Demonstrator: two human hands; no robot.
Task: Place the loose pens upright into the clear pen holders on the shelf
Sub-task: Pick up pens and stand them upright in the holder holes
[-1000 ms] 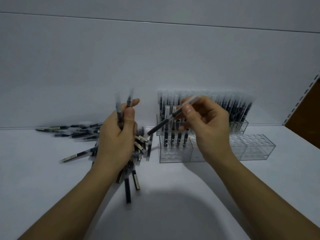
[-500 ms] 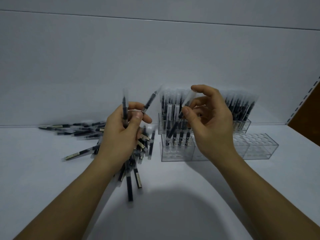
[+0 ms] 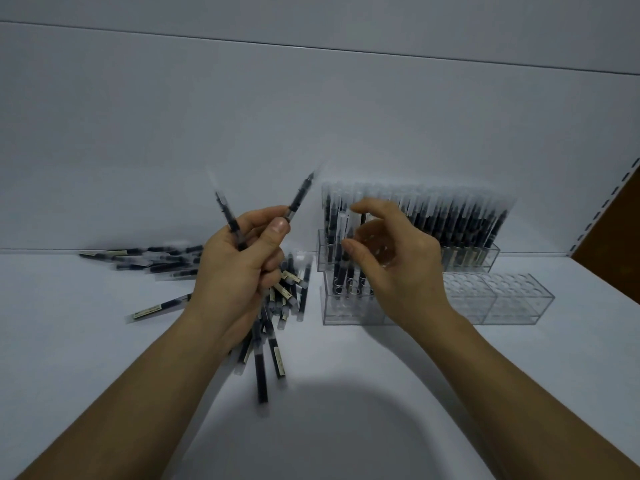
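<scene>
Pens [image 3: 297,201] fill left hand [image 3: 239,271] — right hand [image 3: 398,268] over front holder [image 3: 346,314], left end.

held pens [image 3: 297,202] blurred — front holder [image 3: 346,311] part-hidden

clear glossy plastic pen holders [image 3: 498,303], matt shelf [image 3: 86,358]

White wall [image 3: 311,116] w/ dim light
</scene>
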